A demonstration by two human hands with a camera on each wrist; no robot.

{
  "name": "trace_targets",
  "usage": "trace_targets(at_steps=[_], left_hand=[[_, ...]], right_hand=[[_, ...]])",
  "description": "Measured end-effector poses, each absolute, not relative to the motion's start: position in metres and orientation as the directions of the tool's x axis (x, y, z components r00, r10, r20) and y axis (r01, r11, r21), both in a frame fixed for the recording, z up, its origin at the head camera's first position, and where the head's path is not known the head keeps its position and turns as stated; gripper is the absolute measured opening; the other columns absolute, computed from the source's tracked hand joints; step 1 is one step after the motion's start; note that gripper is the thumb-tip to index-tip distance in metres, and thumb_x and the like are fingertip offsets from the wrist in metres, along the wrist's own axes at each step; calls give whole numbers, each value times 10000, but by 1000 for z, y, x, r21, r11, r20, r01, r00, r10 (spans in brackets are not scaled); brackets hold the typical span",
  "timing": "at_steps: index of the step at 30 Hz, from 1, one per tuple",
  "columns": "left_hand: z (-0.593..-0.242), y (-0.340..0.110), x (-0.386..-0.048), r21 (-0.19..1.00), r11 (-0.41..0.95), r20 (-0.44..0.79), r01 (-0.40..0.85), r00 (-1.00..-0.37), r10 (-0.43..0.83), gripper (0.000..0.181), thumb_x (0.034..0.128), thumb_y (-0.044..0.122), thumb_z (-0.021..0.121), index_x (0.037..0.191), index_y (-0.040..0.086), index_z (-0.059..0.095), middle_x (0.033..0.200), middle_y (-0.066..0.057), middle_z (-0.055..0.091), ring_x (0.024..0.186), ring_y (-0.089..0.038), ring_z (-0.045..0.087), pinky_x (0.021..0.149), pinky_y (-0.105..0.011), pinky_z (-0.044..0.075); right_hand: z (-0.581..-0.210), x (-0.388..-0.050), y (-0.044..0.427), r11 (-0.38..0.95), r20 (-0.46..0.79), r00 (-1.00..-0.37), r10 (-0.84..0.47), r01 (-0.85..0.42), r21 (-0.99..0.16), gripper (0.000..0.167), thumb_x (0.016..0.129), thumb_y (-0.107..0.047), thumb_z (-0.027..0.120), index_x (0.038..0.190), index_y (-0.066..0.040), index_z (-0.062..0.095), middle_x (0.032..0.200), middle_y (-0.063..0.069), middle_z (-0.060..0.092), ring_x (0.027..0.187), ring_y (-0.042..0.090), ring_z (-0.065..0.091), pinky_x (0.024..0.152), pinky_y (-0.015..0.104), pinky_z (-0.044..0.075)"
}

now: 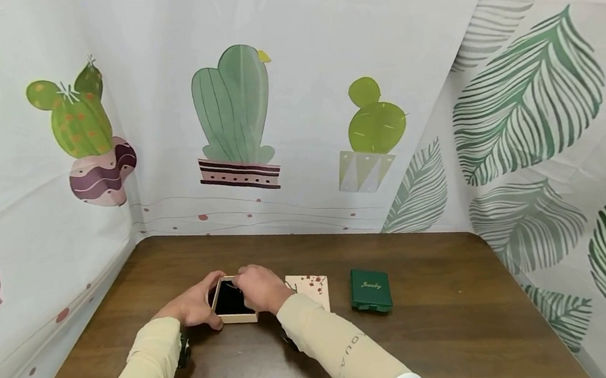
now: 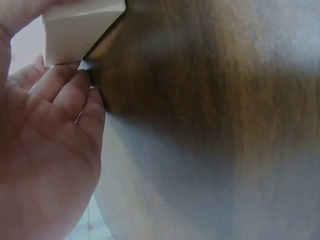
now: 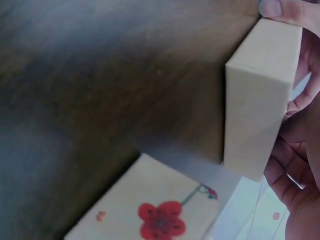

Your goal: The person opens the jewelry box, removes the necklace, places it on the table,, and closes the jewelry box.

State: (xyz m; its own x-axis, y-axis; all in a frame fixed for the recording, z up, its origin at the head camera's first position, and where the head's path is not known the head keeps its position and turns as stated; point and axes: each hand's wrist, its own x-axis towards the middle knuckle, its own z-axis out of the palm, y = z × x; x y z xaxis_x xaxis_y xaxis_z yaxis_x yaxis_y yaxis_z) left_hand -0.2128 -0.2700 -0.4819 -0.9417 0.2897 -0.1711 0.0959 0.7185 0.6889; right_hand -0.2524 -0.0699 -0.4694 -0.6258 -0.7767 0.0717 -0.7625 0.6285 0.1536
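A shallow cream box (image 1: pixel 237 319) with a black lining (image 1: pixel 232 302) lies on the table, its inside facing up. My left hand (image 1: pixel 197 303) grips its left side, thumb at the near corner and fingers toward the far side. From the right, my right hand (image 1: pixel 260 287) reaches over the box with curled fingers. A small, thin, pale item (image 1: pixel 233 285) shows at those fingertips; its kind is too small to tell. In the right wrist view the outer walls of the box (image 3: pixel 257 95) hide the fingertips.
Just right of the box lies a cream lid-like piece with printed red blossoms (image 1: pixel 313 285), partly behind my right arm. Farther right stands a green case (image 1: pixel 370 290) with gold lettering. Patterned cloth (image 1: pixel 315 200) hangs behind the brown table (image 1: pixel 450 321).
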Motion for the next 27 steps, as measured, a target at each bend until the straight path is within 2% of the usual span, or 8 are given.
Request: trace_targets(at_steps=[7,17,27], left_hand=[[-482,-269,-213,707,703,-183,77,-940,287,1116,524,45,923,1492,90,370,1381,-146,612,990,-212,589,931,-366,457],[-481,-269,-213,714,697,-186,68,-941,282,1085,522,50,925,1470,94,399,1280,-112,640,961,-207,591,890,-345,461],[-480,-268,-213,679,732,-196,57,-947,256,1103,534,87,940,1488,100,386,1361,-115,613,1012,-211,579,953,-375,452]], right_hand=[[-460,-258,-68,617,143,-602,-785,-779,109,145,929,-131,720,1054,-198,754,968,-73,701,946,77,679,855,190,554],[-451,-261,-65,607,208,-586,-783,-793,47,97,967,-115,691,1019,-178,743,975,-59,722,950,88,694,866,190,557],[-446,-261,-63,586,252,-574,-779,-810,-34,125,971,-85,676,1033,-151,761,985,-51,732,947,93,694,873,187,553]])
